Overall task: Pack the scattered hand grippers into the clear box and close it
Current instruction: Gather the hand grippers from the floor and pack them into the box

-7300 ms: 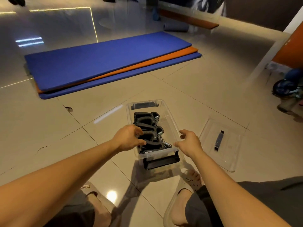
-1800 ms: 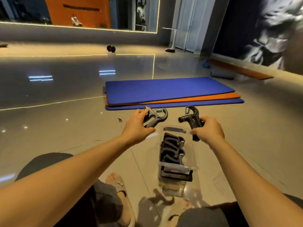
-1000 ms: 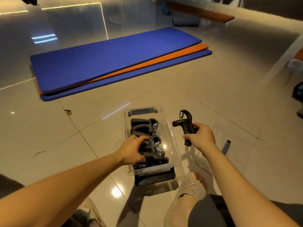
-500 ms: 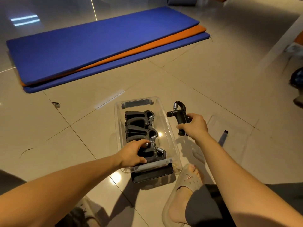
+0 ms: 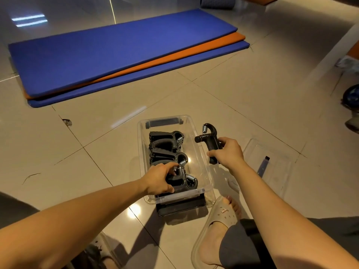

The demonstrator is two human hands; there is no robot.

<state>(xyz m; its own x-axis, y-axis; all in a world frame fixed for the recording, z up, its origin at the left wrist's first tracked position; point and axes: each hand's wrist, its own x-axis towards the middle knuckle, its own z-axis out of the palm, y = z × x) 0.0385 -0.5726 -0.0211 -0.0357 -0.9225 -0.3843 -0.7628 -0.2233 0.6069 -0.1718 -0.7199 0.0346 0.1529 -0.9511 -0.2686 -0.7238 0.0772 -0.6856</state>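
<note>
A clear box [image 5: 202,164] stands open on the tiled floor, with several black hand grippers [image 5: 165,144] lined up inside. My left hand [image 5: 160,178] reaches into the near end of the box, its fingers curled round the nearest hand gripper [image 5: 184,181]. My right hand [image 5: 227,153] holds another black hand gripper [image 5: 208,140] upright just outside the box's right wall. The clear lid [image 5: 272,167] with a dark latch lies flat on the floor to the right.
Blue and orange exercise mats [image 5: 120,53] lie stacked beyond the box. My right foot in a beige sandal [image 5: 215,226] sits close to the box's near right corner. A dark ball [image 5: 351,98] rests at the right edge.
Over the last second my left hand has stayed in the box on the nearest gripper. My right hand still holds its gripper beside the box. The view has shifted a little.
</note>
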